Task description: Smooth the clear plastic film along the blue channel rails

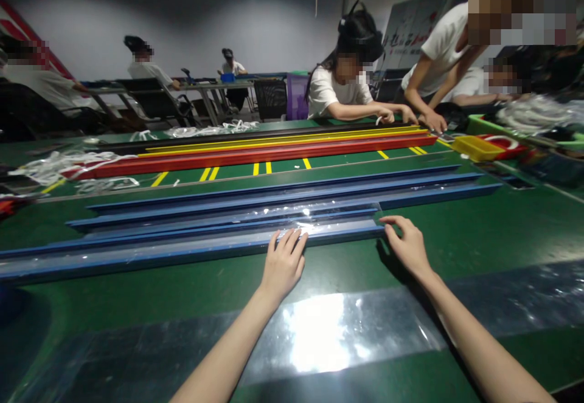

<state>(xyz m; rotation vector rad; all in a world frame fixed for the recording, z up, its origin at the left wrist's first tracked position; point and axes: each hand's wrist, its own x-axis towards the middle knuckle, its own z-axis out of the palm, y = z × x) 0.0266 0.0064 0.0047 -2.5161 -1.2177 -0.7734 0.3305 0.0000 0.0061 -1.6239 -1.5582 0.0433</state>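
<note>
My left hand (pixel 283 264) lies with its fingers stretched over the near edge of the closest blue channel strip (pixel 182 254). At the right end of that strip is my right hand (pixel 407 246), its fingers slightly bent and apart, the fingertips at the strip's corner. The strip is long, with raised side walls and a shiny clear film inside. Behind it lie more blue channel strips (pixel 438 193), roughly parallel. A wide clear plastic sheet (pixel 387 324) is spread on the table under my forearms.
Across the green table (pixel 479 239) lie red (pixel 274 155) and yellow strips (pixel 292 141). White cords (pixel 55 166) are heaped at the left. A yellow tray (pixel 477 148) and a green bin (pixel 483 124) stand at the right. Two co-workers reach over the far side.
</note>
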